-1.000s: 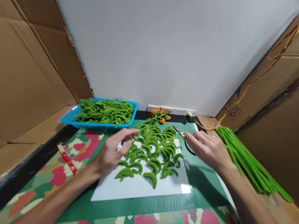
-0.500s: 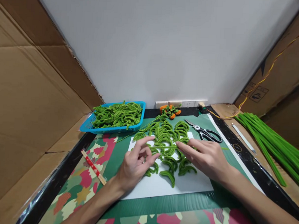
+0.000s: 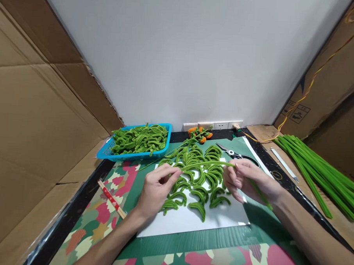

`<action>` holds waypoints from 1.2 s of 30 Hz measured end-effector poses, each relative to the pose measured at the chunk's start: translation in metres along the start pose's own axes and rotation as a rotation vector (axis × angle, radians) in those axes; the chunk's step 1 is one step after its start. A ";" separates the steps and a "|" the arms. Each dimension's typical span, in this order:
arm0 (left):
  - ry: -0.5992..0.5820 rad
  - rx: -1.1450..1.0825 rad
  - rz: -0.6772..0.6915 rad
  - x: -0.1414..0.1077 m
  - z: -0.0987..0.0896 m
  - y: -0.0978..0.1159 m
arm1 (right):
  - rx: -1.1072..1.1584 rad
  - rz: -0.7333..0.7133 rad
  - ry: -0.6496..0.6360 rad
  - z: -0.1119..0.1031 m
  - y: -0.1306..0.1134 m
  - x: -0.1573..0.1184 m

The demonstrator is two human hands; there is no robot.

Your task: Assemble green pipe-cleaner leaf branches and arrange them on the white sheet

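Observation:
A long green fuzzy stem (image 3: 206, 164) runs between my two hands above the white paper (image 3: 220, 222). My left hand (image 3: 157, 188) pinches its left end between thumb and fingertips. Its right part passes through the closed fingers of my right hand (image 3: 245, 180), and the tail sticks out below the palm toward the wrist. Beneath the stem, many curved green fuzzy pieces (image 3: 197, 210) lie in small groups on the paper and the green mat (image 3: 172, 248).
Behind are a blue basket (image 3: 131, 156) of green pieces, orange flowers (image 3: 202, 140) and scissors (image 3: 237, 154). Wrapped chopsticks (image 3: 112, 199) lie at left. Long green stems (image 3: 318, 174) and a white pen-like tool (image 3: 284, 164) are at right. Cardboard stands on both sides.
The stem has been raised off the paper. My left thumb and fingers have closed on its end, and my right hand has turned and curled around it.

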State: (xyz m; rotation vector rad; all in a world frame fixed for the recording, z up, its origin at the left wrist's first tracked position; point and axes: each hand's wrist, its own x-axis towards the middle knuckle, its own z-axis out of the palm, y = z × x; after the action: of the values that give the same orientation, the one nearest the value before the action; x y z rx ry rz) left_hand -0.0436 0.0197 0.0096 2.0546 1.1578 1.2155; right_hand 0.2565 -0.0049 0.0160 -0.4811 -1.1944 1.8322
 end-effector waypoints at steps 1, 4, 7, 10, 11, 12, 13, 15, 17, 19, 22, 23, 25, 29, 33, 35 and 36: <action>-0.036 -0.029 -0.012 0.000 0.002 0.002 | 0.033 -0.068 0.026 0.001 0.001 0.001; -0.159 -0.106 -0.074 -0.005 0.008 0.009 | 0.007 -0.228 0.076 0.008 0.008 0.004; -0.276 -0.213 -0.220 -0.014 0.014 0.015 | -0.004 -0.258 0.055 0.016 0.014 0.008; -0.366 -0.367 -0.349 -0.021 0.018 0.021 | -0.003 -0.258 0.069 0.021 0.019 0.010; -0.388 -0.410 -0.370 -0.021 0.018 0.024 | 0.006 -0.266 0.080 0.022 0.020 0.011; -0.402 -0.443 -0.383 -0.021 0.018 0.028 | 0.020 -0.276 0.091 0.023 0.021 0.012; -0.406 -0.470 -0.391 -0.020 0.018 0.032 | 0.036 -0.281 0.100 0.023 0.022 0.013; -0.409 -0.528 -0.410 -0.016 0.019 0.039 | 0.068 -0.276 0.125 0.022 0.022 0.014; -0.446 -0.629 -0.461 -0.014 0.023 0.044 | 0.089 -0.277 0.156 0.019 0.022 0.013; -0.531 -0.746 -0.532 -0.015 0.031 0.046 | 0.102 -0.290 0.183 0.017 0.021 0.012; -0.633 -0.862 -0.598 -0.021 0.045 0.045 | 0.105 -0.274 0.178 0.014 0.022 0.008; -0.646 -0.884 -0.608 -0.024 0.049 0.044 | 0.103 -0.265 0.162 0.014 0.023 0.007; -0.668 -0.894 -0.620 -0.029 0.052 0.044 | 0.098 -0.257 0.137 0.013 0.024 0.006; -0.744 -0.909 -0.644 -0.033 0.051 0.047 | 0.080 -0.255 0.167 0.014 0.025 0.006; -0.788 -0.988 -0.686 -0.036 0.049 0.046 | 0.014 -0.253 0.169 0.016 0.025 0.008; -0.808 -1.013 -0.698 -0.038 0.048 0.044 | -0.015 -0.259 0.176 0.016 0.027 0.010; -0.819 -1.026 -0.706 -0.039 0.048 0.043 | -0.026 -0.264 0.184 0.016 0.028 0.011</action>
State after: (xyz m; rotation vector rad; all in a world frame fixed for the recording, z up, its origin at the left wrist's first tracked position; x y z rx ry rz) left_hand 0.0067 -0.0350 0.0002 0.9954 0.5417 0.3538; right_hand 0.2266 -0.0093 0.0007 -0.4714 -1.1010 1.5169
